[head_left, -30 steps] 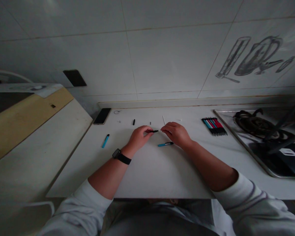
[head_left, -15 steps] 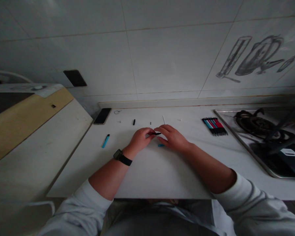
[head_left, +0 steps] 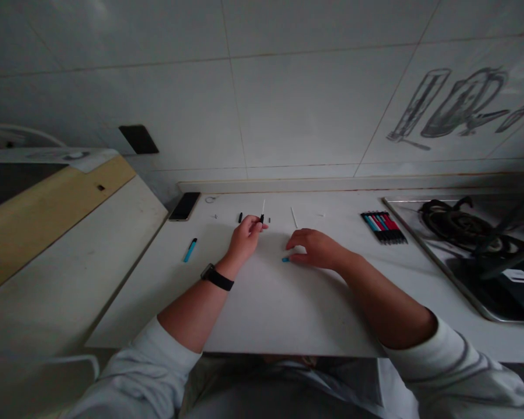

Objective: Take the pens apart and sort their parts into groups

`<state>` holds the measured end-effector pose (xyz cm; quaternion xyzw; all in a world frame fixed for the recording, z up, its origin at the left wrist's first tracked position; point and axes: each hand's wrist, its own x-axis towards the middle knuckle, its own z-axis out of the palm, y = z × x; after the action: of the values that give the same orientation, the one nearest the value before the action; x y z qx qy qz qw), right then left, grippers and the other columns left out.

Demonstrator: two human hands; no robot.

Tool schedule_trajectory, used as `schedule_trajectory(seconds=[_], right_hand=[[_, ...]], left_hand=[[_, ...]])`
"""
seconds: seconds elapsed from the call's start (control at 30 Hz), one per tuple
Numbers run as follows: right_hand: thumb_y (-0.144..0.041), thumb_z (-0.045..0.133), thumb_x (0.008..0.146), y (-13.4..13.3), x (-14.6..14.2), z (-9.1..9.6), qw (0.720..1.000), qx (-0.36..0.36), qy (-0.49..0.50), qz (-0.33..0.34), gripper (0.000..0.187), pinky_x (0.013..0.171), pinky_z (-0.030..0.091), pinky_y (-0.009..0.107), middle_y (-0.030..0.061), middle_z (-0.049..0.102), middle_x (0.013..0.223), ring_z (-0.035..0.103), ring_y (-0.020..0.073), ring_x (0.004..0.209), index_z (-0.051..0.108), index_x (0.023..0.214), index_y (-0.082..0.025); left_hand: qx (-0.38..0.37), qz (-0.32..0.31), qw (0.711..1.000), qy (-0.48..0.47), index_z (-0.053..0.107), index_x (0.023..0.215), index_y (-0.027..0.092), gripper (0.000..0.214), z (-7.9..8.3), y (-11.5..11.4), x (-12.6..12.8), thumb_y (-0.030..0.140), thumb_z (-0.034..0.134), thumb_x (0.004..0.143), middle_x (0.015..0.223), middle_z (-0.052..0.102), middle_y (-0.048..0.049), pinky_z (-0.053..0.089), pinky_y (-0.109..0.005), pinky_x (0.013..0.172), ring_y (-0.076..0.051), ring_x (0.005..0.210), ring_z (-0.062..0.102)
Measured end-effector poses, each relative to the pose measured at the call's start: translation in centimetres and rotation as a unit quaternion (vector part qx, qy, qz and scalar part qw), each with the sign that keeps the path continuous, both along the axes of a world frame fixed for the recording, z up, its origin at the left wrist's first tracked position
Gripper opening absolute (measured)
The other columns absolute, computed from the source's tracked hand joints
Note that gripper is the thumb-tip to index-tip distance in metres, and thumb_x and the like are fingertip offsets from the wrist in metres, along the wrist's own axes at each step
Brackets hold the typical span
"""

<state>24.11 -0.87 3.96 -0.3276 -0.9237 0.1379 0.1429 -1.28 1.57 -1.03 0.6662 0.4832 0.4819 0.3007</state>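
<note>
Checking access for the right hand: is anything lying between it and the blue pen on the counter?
Nothing visible does. The right hand lies directly over the blue pen, whose end pokes out from under the fingers on the white counter.

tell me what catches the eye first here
The left hand pinches a black pen part at mid-counter, while the right hand lies over a blue pen. A row of pens sits by the stove on the right.
</note>
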Motion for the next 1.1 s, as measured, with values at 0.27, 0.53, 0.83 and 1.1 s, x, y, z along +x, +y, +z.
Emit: schedule_trajectory(seconds=[0.27,0.53,0.83,1.1], right_hand=[[-0.017,0.066,0.086,0.2,-0.5,-1.6,0.999,-0.027,-0.018,-0.023,0.013,0.079,0.046,0.029,0.0058,0.073,0.094,0.065,0.0198,0.086,0.074,0.096,-0.021],[-0.028,0.056,0.098,0.3,-0.2,-0.1,0.956,0.105,0.176,-0.21,0.017,0.077,0.047,0.032,0.0087,0.072,0.096,0.064,0.0208,0.084,0.07,0.104,-0.021],[-0.029,0.058,0.099,0.5,0.2,0.0,0.942,0.195,0.172,-0.211,0.016,0.083,0.045,0.037,0.0086,0.073,0.095,0.064,0.0236,0.088,0.071,0.103,-0.02],[-0.031,0.058,0.1,0.9,0.4,-0.4,0.948,0.192,0.149,-0.205,0.018,0.086,0.043,0.037,0.0082,0.074,0.097,0.064,0.0237,0.091,0.073,0.104,-0.022]], left_hand=[[0.035,0.005,0.998,0.058,0.058,0.1,0.022,0.004,0.8,-0.7,0.3,0.026,0.058,0.099,0.103,0.077,-0.0053,0.053,-0.032,0.092,-0.018,0.103,0.073],[0.063,0.011,0.991,0.115,0.063,0.1,0.022,0.006,1.0,-0.7,0.2,0.02,0.064,0.094,0.1,0.075,-0.0034,0.054,-0.031,0.086,-0.017,0.093,0.071],[0.06,0.007,0.99,0.129,0.066,0.1,0.022,0.008,1.1,-0.8,0.2,0.019,0.065,0.093,0.1,0.075,-0.0031,0.054,-0.034,0.087,-0.018,0.092,0.071],[0.076,-0.004,0.988,0.136,0.067,0.1,0.022,0.009,0.9,-0.8,0.1,0.017,0.065,0.093,0.097,0.074,-0.002,0.054,-0.033,0.087,-0.017,0.091,0.07]])
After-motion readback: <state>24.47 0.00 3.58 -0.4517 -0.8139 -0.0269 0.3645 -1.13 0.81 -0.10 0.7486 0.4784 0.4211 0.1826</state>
